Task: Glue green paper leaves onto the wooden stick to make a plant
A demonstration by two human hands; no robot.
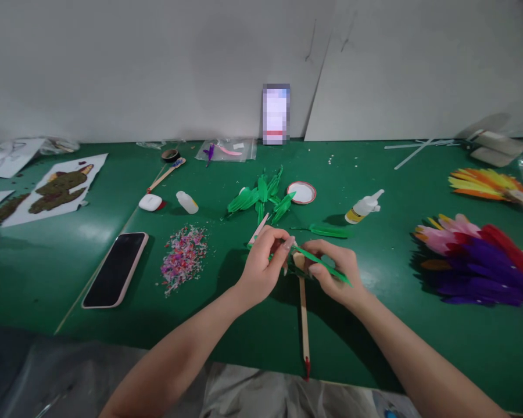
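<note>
Both hands meet over the green table (261,342), near its front edge. Left hand (261,264) is closed, fingertips pinching a green feather (326,268) at its upper-left end. Right hand (335,276) is closed too, holding the feather further along plus the top of a wooden stick (304,325). The stick runs down toward the person w/ a red tip at the table edge. The feather lies slanted across the stick's top, touching it.

Just behind the hands: a pile of green feathers (261,197), one loose green feather (329,231) to its right, a round lid (301,192) w/ red rim, and a glue bottle (364,207) lying on its side. Left of the hands: a heap of pink confetti (183,255), a phone (115,269) face up in a pink case, a small white case (150,202), and a small bottle (187,202). Far right: a fan of purple, red & pink feathers (479,261), w/ orange-yellow feathers (483,183) behind it.
</note>
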